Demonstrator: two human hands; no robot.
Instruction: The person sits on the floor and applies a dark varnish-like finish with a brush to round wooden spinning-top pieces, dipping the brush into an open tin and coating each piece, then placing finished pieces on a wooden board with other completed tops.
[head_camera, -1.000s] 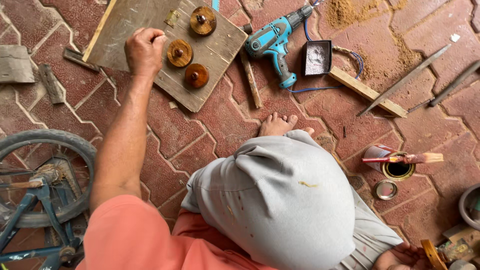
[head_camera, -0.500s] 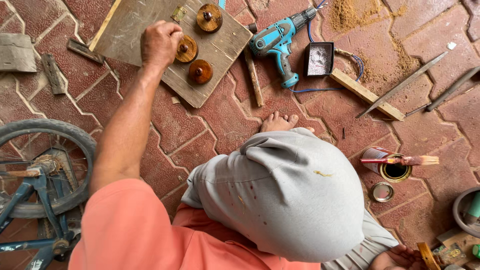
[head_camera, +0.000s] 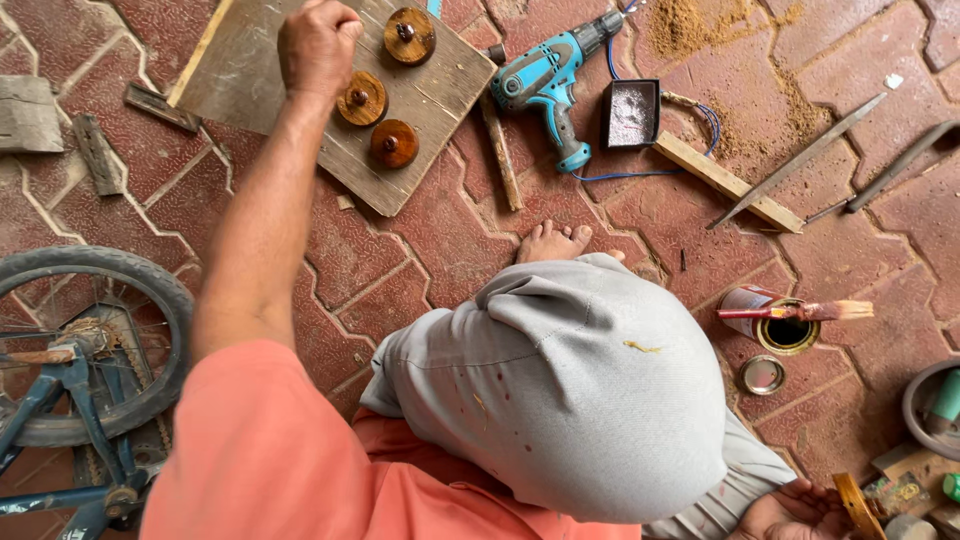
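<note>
— On the wooden board (head_camera: 300, 110), top left: what is the left hand (head_camera: 318, 42) doing?

— Curled into a loose fist, knuckles up, resting on the board just beside the nearest of three round wooden discs (head_camera: 361, 98). Cannot tell whether the fingers pinch anything; the back of the hand hides them.

— And the discs?

— All three lie flat on the board, each with a small peg at centre, set near one another in a rough triangle.

— Right hand (head_camera: 790, 510)?

— Low at the bottom right edge, fingers closed around a yellowish wooden stick (head_camera: 858, 505).

— Surroundings?

— Red paving bricks (head_camera: 420, 250). A blue power drill (head_camera: 545, 80) lies right of the board, touching nothing on it. An open tin (head_camera: 775, 325) with a brush (head_camera: 800, 311) laid across its mouth sits right of the bent grey knee (head_camera: 560, 390). A bicycle wheel (head_camera: 85, 340) shows at left.
</note>
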